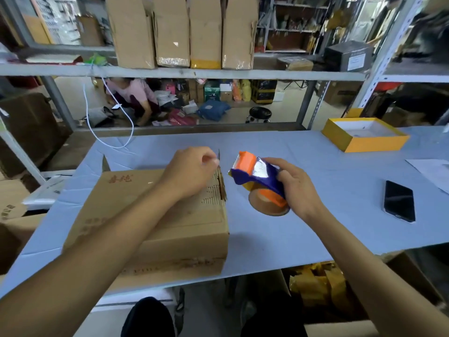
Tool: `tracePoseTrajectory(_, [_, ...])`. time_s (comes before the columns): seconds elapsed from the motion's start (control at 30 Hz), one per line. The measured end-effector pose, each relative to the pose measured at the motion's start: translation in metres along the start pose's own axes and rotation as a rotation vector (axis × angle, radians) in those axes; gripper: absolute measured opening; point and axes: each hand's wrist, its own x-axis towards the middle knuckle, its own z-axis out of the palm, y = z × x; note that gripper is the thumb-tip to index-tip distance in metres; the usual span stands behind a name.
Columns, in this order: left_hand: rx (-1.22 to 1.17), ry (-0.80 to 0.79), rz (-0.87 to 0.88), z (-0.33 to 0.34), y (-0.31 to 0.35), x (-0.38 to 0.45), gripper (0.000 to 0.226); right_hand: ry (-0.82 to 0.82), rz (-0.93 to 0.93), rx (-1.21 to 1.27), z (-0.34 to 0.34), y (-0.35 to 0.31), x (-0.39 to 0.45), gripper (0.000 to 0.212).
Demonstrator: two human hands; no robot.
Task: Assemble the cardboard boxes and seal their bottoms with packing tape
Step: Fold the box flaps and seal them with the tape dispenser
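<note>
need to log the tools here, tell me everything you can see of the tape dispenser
The tape dispenser is a handheld plastic one: blue body, orange front guard and orange hub, with a brown tape roll mounted underneath. The right hand grips it from the right, holding it tilted in the air above the table, just right of the cardboard box.

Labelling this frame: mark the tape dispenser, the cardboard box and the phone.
tape dispenser [257,177], head view, blue body.
cardboard box [136,215], head view, top face.
phone [399,200], head view, dark screen.
</note>
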Motion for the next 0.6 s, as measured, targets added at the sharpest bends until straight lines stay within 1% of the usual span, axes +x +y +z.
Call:
tracePoseTrajectory(0.03, [-0.130,-0.037,-0.055,-0.001,0.006,-0.001,0.026,-0.012,-0.028,0.008,-0.001,-0.006,-0.003,0.045])
tracePoseTrajectory(0.1, [-0.422,-0.164,-0.170,-0.004,0.016,-0.004,0.028,-0.043,-0.069,0.025,-0.002,-0.014,-0.006,0.039])
tracePoseTrajectory(0.13, [-0.517,-0.220,-0.207,-0.006,0.020,-0.007,0.028,-0.053,-0.081,0.026,-0.001,-0.016,-0.007,0.036])
tracePoseTrajectory(0.2, [-0.605,-0.287,-0.237,-0.011,0.022,-0.011,0.026,-0.071,-0.088,0.003,0.003,-0.020,-0.007,0.034])
tracePoseTrajectory(0.27, [-0.678,-0.310,-0.265,-0.016,0.020,-0.014,0.023,-0.091,-0.093,0.006,0.007,-0.022,-0.006,0.034])
tracePoseTrajectory(0.37, [-0.718,-0.299,-0.314,-0.023,0.016,-0.017,0.013,-0.127,-0.129,-0.008,0.012,-0.025,-0.006,0.032])
tracePoseTrajectory(0.43, [-0.709,-0.276,-0.360,-0.026,0.016,-0.019,0.009,-0.160,-0.215,-0.053,0.015,-0.028,-0.008,0.033])
tracePoseTrajectory(0.53, [-0.692,-0.203,-0.429,-0.029,0.016,-0.018,0.011,-0.142,-0.421,-0.291,0.014,-0.029,-0.006,0.063])
tracePoseTrajectory(0.6, [-0.640,-0.154,-0.430,-0.029,0.015,-0.016,0.015,-0.106,-0.506,-0.447,0.014,-0.027,-0.001,0.072])
